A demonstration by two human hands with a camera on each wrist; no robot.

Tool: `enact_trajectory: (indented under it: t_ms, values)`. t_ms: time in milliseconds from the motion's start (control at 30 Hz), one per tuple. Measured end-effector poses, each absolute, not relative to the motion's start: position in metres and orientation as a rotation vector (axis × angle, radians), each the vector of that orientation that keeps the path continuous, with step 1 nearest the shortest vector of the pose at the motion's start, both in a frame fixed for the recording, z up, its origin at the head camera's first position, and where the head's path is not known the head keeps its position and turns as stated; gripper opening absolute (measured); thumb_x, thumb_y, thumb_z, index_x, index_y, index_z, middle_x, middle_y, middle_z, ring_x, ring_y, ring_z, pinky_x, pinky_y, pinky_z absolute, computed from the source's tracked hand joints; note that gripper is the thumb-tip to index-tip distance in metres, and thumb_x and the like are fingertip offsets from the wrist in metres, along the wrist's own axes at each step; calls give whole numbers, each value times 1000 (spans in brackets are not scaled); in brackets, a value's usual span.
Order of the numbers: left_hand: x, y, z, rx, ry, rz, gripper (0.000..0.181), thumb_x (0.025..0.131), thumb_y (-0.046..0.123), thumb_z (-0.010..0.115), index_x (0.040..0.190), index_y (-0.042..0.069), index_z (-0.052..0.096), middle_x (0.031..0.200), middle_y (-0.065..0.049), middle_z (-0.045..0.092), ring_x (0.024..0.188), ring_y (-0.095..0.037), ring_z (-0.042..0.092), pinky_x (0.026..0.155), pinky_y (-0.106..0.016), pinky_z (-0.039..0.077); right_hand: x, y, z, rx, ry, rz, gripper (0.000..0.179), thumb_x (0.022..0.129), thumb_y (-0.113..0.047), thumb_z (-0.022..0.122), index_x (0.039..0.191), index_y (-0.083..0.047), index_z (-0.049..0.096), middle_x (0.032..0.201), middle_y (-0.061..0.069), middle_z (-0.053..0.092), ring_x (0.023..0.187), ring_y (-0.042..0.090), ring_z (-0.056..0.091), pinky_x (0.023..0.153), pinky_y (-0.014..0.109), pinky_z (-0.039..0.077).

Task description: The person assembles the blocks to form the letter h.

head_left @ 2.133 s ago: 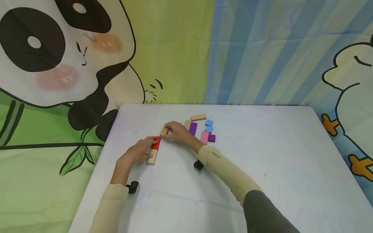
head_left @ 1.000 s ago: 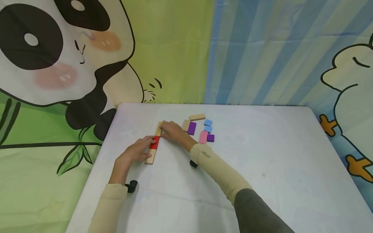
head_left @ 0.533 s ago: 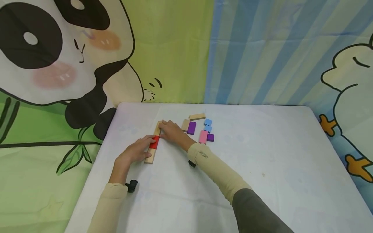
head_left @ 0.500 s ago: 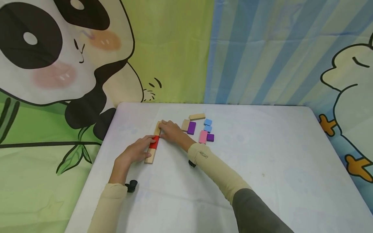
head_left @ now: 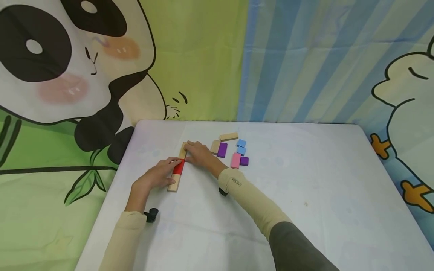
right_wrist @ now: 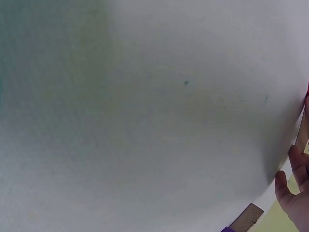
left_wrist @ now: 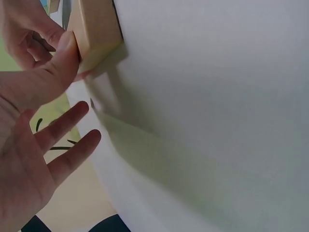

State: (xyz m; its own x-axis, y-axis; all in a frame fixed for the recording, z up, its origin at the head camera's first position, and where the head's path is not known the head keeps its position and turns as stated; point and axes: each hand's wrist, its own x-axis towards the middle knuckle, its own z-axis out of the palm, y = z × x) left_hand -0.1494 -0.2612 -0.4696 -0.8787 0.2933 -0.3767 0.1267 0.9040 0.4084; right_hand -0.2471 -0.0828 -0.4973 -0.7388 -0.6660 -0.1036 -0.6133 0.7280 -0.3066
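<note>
On the white table [head_left: 305, 180], a row of flat blocks runs away from me: a plain wooden block [head_left: 174, 183] nearest, a red block [head_left: 178, 168] in the middle and another wooden block [head_left: 183, 151] at the far end. My left hand [head_left: 156, 175] rests against the row from the left. Its thumb touches the near wooden block, its index finger reaches over the red one, and in the left wrist view the other visible fingers [left_wrist: 72, 154] are straight. From the right, my right hand [head_left: 200, 154] holds the far wooden block; its fingertips are partly hidden.
Right of the row lie a long wooden block [head_left: 228, 136], a shorter wooden block [head_left: 215, 146], a purple block [head_left: 222, 149], two blue blocks [head_left: 241, 146], a pink block [head_left: 235, 160] and a small purple block [head_left: 244, 161]. A patterned cloth [head_left: 203, 56] hangs behind the table.
My right hand has moved the far wooden block left, from an angle into line with the red block. Over the last half second both hands have barely moved.
</note>
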Motion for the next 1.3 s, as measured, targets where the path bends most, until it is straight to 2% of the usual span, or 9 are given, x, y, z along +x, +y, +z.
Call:
enact_trajectory:
  t_ms: [233,500,733,867,1033,1100,1300]
  values:
    - [-154,-271,-468,379,2605,567,84,84,20,75,153,14,28,161,-9,25,145,-36,26,110,-61,35,-246,-84,-497,-1040,2734,-447,39,93,-36,64,126,-17,55,140,-1,56,119,19,55,98,37,50]
    - [-161,-274,-462,399,2628,504,92,77,23,81,153,16,30,158,-10,30,144,-35,30,111,-59,35,-245,-85,-494,-1034,2740,-484,41,92,-37,64,127,-16,54,138,-1,58,118,20,56,98,37,50]
    - [-170,-269,-461,408,2581,462,98,76,20,82,154,11,25,161,-12,22,147,-36,23,114,-58,32,-246,-84,-498,-1049,2741,-473,41,93,-35,64,128,-16,53,132,-1,60,116,19,57,96,35,51]
    - [-175,-264,-464,436,2585,417,97,74,20,84,153,7,27,160,-14,25,146,-36,24,113,-57,33,-248,-76,-496,-1078,2725,-433,40,95,-28,62,132,-16,53,141,1,54,125,21,53,103,35,48]
    - [-179,-256,-467,446,2587,337,97,72,22,86,151,8,31,161,-11,24,147,-34,23,114,-58,32,-262,-47,-487,-963,2764,-454,47,98,-23,56,144,-18,46,157,8,35,144,27,35,115,44,36]
    - [-179,-255,-467,444,2583,312,97,72,23,86,151,9,32,162,-10,22,148,-34,22,114,-59,31,-273,-28,-485,-892,2809,-484,48,99,-24,55,145,-17,44,155,10,36,143,29,35,115,46,36]
    - [-179,-259,-466,457,2587,333,94,73,21,85,150,9,33,162,-11,22,148,-36,23,114,-59,30,-304,41,-482,-622,2883,-623,48,96,-24,59,142,-13,48,141,14,48,128,33,48,103,49,45]
